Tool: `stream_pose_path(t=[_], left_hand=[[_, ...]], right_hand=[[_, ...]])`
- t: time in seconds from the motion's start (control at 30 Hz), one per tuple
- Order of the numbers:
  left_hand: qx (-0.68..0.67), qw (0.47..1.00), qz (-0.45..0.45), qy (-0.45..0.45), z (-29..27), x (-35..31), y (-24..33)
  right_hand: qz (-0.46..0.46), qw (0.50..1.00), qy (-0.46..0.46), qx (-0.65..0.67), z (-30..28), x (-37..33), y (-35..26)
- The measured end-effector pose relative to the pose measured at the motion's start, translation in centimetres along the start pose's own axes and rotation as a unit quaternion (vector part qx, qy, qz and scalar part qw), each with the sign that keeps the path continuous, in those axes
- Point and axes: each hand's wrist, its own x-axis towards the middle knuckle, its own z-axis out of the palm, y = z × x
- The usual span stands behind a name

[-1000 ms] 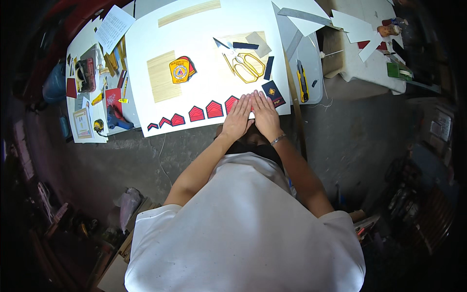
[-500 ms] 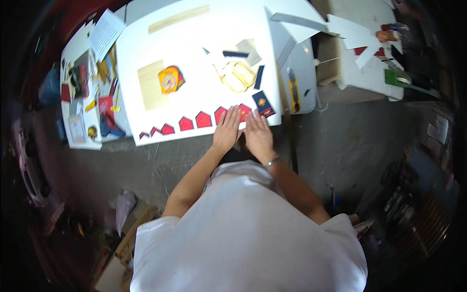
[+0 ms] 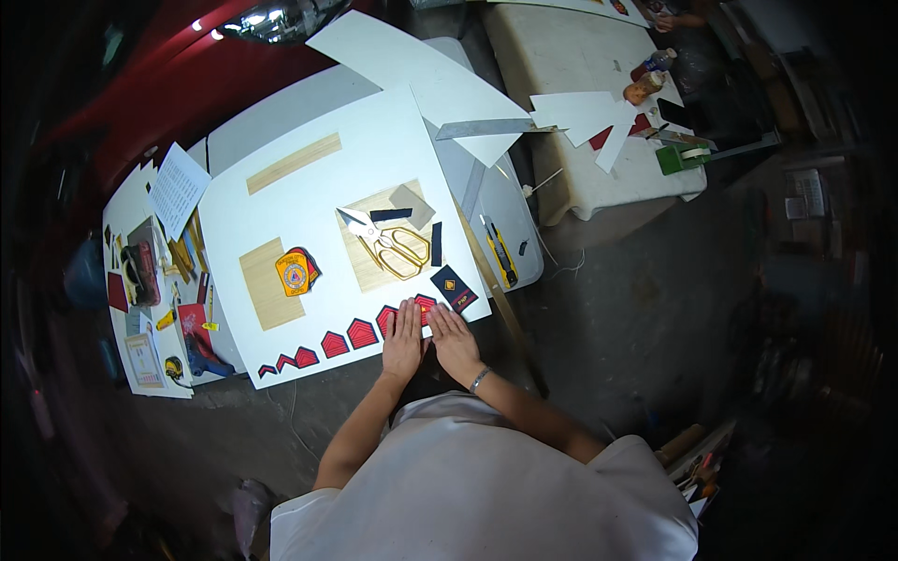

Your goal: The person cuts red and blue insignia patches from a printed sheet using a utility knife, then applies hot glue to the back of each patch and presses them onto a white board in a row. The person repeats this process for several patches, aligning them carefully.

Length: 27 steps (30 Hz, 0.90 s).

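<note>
My left hand (image 3: 403, 342) lies flat, fingers stretched out, over the near edge of a white board (image 3: 281, 215). Beside it, my right hand (image 3: 456, 348) rests the same way, wearing a bracelet. Their fingertips touch the last of a row of red chevron patches (image 3: 361, 333), which grow larger from left to right; the fingers partly cover the two rightmost. Just beyond my right hand sits a dark blue patch (image 3: 455, 289) with a gold emblem. Farther in are gold-handled scissors (image 3: 404, 252), dark blue strips (image 3: 437, 245) and an orange shield-shaped patch (image 3: 296, 272) overlapping another.
Wooden pieces (image 3: 295, 164) lie on the board. To the right are a yellow utility knife (image 3: 499, 251), a metal ruler (image 3: 482, 128) and a green tape dispenser (image 3: 680, 159) on another table. Tools, papers and a red-and-dark case (image 3: 141, 273) crowd the left side.
The view has tilted and shifted, so the board sits lower and more of the far side shows. Both hands stay flat on the rightmost red patches.
</note>
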Motion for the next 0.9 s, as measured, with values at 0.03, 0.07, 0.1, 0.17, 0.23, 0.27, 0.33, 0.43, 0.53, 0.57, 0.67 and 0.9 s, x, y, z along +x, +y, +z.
stream_pose_path(t=[0.03, 0.07, 0.1, 0.17, 0.23, 0.27, 0.33, 0.43, 0.53, 0.57, 0.67, 0.9], left_hand=[[0.006, 1.0, -0.005, -0.012, -0.2, 0.1, 0.1], [0.02, 1.0, 0.007, 0.019, -0.4, 0.1, 0.1], [0.025, 1.0, 0.006, 0.005, -0.4, 0.3, 0.2], [0.011, 1.0, 0.007, 0.012, -0.1, -0.2, 0.4], [0.004, 1.0, 0.01, 0.029, 0.2, -1.2, 0.4], [0.009, 0.997, 0.027, 0.066, 0.3, -1.4, 0.2], [0.063, 0.997, 0.051, 0.009, 0.2, -2.7, -0.1], [0.063, 0.997, 0.043, -0.016, -0.7, -4.0, 0.4], [0.027, 0.998, 0.041, -0.05, -1.7, -5.1, 1.6], [-0.024, 0.997, 0.057, -0.056, -1.7, -6.2, 1.7], [-0.145, 0.987, 0.067, -0.005, 0.1, -10.8, 0.5], [-0.395, 0.799, -0.436, -0.122, 14.4, -33.1, -7.8]], right_hand=[[0.01, 0.999, -0.008, 0.04, 0.0, -0.1, -0.2], [0.012, 0.998, 0.034, 0.05, 0.0, -0.1, -0.3], [0.018, 0.998, 0.035, 0.057, 0.1, 0.0, -0.3], [0.025, 0.999, 0.005, 0.044, 0.5, -0.5, -0.4], [0.013, 1.0, 0.004, 0.025, 1.2, -0.8, -0.3], [0.005, 0.999, 0.034, 0.017, 1.6, -0.5, 0.0], [-0.002, 0.999, 0.052, 0.004, 2.3, -0.3, 0.3], [-0.005, 0.998, 0.039, -0.049, 2.5, -0.1, 0.3], [0.004, 0.996, -0.007, -0.087, 1.1, -0.2, -0.1], [-0.017, 0.998, 0.025, -0.062, 0.4, -0.4, -0.4], [0.094, 0.994, 0.012, 0.049, -2.3, -0.1, -0.4], [0.198, 0.942, 0.262, 0.07, -3.7, 1.4, 2.9]])
